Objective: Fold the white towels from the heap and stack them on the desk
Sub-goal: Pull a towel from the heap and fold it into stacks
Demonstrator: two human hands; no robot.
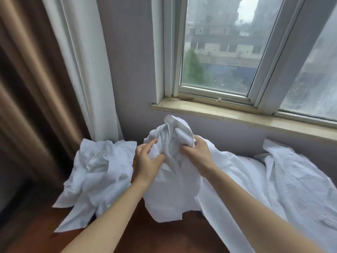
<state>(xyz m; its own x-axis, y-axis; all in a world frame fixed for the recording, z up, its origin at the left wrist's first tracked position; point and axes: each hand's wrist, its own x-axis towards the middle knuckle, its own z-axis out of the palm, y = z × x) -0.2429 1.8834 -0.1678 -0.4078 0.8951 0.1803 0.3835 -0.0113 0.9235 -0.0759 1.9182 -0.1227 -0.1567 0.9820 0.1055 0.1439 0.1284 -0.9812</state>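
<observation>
both hands are up over the surface, each closed on the same bunched towel. the left hand pinches a fold between thumb and curled fingers; the right hand has its fingers tucked into the cloth on the other side. the towel is lifted in front of the wall, its top crumpled into a knot above the hands and its lower end hanging down to touch the surface. a rumpled heap lies to the left, and more white cloth sprawls to the right.

no folded stack is in view, so the task looks early. the step seems to be opening the towel out. to do it well, work the fingers along one hem until each hand holds a corner, draw the hands apart so the cloth hangs flat, and keep it clear of the heap so nothing else drags along.
</observation>
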